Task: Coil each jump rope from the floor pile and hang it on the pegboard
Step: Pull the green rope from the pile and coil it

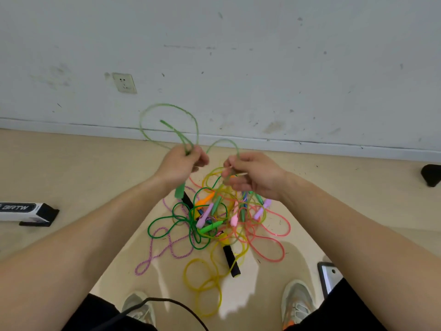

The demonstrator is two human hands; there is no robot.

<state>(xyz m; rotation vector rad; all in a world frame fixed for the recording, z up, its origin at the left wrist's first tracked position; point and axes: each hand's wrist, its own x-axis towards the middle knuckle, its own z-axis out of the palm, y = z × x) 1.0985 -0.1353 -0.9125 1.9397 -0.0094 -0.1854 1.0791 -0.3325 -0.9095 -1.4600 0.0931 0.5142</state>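
Observation:
I hold a light green jump rope (167, 108) up in front of the wall. My left hand (181, 164) grips its gathered loops, and a green handle (179, 190) hangs below that fist. My right hand (253, 174) pinches another stretch of the same rope, which arches between the two hands. On the floor below lies the tangled pile of jump ropes (214, 218): dark green, pink, yellow and purple cords with several coloured handles and a black foam handle (231, 259). No pegboard is in view.
A white wall with a socket (124, 82) rises just behind the pile. A black and white box (26, 212) lies on the floor at the left. A dark object (431, 174) sits at the far right, and a framed panel (329, 275) by my right shoe (297, 299).

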